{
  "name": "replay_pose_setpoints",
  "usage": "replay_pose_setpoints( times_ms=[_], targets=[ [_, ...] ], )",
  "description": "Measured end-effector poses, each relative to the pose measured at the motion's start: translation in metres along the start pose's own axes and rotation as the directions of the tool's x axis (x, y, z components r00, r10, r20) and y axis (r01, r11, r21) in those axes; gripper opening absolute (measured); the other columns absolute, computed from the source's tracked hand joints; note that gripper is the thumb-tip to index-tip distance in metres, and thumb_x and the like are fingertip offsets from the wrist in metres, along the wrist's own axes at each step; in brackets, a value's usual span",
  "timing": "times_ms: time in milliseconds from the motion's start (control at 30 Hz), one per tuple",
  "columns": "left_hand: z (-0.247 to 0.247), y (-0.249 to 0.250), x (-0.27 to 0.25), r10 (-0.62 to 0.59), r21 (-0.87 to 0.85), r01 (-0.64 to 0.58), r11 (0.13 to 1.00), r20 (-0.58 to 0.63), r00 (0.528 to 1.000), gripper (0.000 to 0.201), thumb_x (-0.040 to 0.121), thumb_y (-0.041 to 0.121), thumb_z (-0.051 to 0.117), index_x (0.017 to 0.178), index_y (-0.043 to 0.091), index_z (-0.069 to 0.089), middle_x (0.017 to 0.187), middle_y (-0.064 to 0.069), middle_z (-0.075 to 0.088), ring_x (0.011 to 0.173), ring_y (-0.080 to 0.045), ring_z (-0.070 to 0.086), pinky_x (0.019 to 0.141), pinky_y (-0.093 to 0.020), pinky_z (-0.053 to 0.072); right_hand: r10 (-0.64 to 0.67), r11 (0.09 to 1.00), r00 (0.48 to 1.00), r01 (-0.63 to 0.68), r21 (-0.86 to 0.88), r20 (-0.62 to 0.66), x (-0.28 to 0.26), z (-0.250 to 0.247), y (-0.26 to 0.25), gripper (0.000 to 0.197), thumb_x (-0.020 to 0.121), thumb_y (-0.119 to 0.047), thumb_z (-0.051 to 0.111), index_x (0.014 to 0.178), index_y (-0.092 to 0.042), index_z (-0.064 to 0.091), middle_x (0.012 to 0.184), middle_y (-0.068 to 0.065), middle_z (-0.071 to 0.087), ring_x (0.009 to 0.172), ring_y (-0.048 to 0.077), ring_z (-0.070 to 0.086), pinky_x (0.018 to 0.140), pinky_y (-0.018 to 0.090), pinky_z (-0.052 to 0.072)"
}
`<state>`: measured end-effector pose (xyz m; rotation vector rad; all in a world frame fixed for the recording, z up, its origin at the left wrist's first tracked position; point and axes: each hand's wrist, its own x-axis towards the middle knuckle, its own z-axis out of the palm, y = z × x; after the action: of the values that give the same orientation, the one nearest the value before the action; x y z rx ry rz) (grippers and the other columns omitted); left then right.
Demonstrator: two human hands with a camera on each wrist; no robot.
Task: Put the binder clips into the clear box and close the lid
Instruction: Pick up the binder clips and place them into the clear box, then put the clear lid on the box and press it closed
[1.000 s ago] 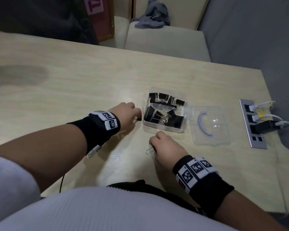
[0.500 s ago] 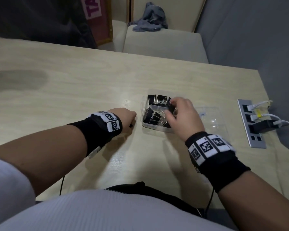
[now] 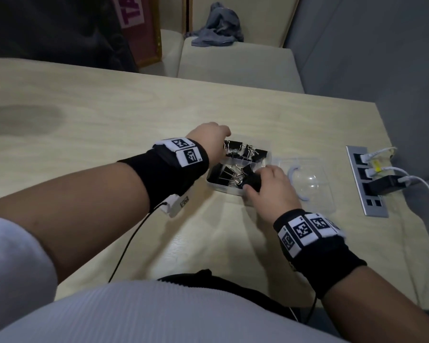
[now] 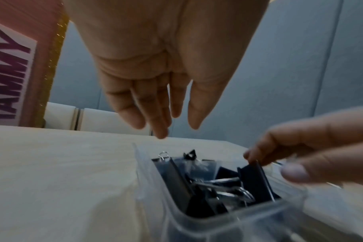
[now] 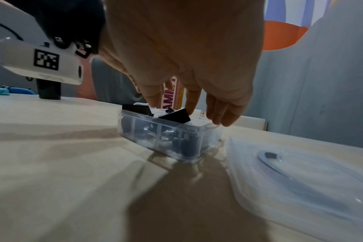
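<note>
The clear box point(image 3: 233, 190) stands open on the table, with several black binder clips point(image 3: 235, 151) lying in it. Its lid point(image 3: 315, 186) lies flat to the right, still joined to it. My left hand point(image 3: 223, 134) hovers over the far left corner of the box point(image 4: 155, 180). In the left wrist view that left hand point(image 4: 176, 124) has straight fingers and holds nothing. My right hand point(image 3: 255, 181) is at the near right corner and pinches one black binder clip point(image 4: 255, 178) between thumb and forefinger, its lower end inside the box point(image 5: 162, 135). That binder clip point(image 5: 174, 117) sticks up above the rim.
A grey power strip point(image 3: 367, 184) with plugs and white cables lies near the table's right edge. A black cable point(image 3: 134, 238) runs from my left wrist to the near edge. Behind the table are a pale bench with a grey cloth point(image 3: 216, 26) and a pink sign point(image 3: 139, 28).
My left hand rose from the table left of the box to above it and its fingers straightened. My right hand drew back to the box's near right corner, pinching a clip.
</note>
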<state>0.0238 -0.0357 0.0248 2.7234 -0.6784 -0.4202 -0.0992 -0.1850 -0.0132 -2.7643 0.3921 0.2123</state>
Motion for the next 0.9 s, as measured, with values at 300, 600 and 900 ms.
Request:
replay_pose_setpoints(
  times_ms=[300, 600, 900],
  targets=[
    [0.065, -0.017, -0.041, 0.139, 0.341, -0.236, 0.910, 0.285, 0.948, 0.083, 0.086, 0.063, 0.048, 0.151, 0.034, 0.005, 0.161, -0.003, -0.016, 0.149, -0.025, -0.011, 0.111, -0.065, 0.020, 0.229, 0.973, 0.967, -0.229, 0.015, -0.109, -0.005, -0.002, 0.040, 0.037, 0.089, -0.010, 0.046, 0.125, -0.008, 0.047, 0.128, 0.014, 0.051, 0.114, 0.031, 0.049, 0.095, 0.043, 0.040],
    [0.067, -0.021, -0.051, 0.112, 0.382, -0.232, 0.895, 0.310, 0.944, 0.090, 0.085, 0.064, 0.048, 0.151, 0.037, -0.006, 0.159, -0.003, -0.026, 0.147, -0.025, -0.020, 0.110, -0.066, 0.020, 0.289, 0.932, 0.957, -0.287, -0.221, -0.025, -0.015, 0.015, 0.050, 0.049, 0.079, -0.035, 0.058, 0.118, -0.009, 0.044, 0.114, 0.011, 0.054, 0.104, 0.029, 0.051, 0.084, 0.042, 0.043],
    [0.069, -0.022, -0.054, 0.097, 0.369, -0.228, 0.901, 0.341, 0.935, 0.095, 0.082, 0.069, 0.048, 0.149, 0.038, -0.012, 0.157, -0.003, -0.029, 0.146, -0.025, -0.023, 0.111, -0.067, 0.015, 0.244, 0.970, 0.928, -0.233, 0.072, -0.281, -0.015, -0.009, 0.042, 0.046, 0.071, -0.036, 0.067, 0.104, -0.009, 0.048, 0.105, 0.012, 0.054, 0.097, 0.031, 0.048, 0.083, 0.042, 0.040]
  ],
)
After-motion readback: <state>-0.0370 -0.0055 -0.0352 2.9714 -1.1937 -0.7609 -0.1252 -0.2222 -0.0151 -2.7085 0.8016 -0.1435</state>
